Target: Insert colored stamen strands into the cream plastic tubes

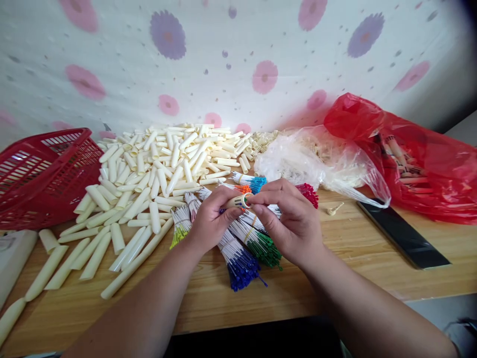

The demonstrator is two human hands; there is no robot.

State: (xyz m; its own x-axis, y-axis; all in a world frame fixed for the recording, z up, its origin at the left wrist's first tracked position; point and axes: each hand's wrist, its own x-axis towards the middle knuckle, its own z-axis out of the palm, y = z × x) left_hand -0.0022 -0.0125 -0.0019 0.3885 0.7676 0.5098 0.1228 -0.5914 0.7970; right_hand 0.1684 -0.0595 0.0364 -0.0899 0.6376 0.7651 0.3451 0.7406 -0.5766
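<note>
My left hand [208,221] pinches a short cream plastic tube [237,202], its open end turned to the right. Coloured bits show inside the tube's mouth. My right hand [294,221] has its thumb and index finger closed at that rim; whatever they pinch is hidden. Below and around both hands lie bundles of thin white sticks with coloured tips: a dark blue bundle [238,263], a green bundle [263,244], a yellow bundle [181,227], a light blue bundle [253,182], an orange bundle [242,189] and a red bundle [307,194].
Cream tubes [167,159] form a big heap left and behind. A red basket [80,164] stands far left, beside a whitish box [15,258]. At right are a clear bag [294,154], a red bag [439,169], a black flat slab [406,236] and a small cream piece [334,209].
</note>
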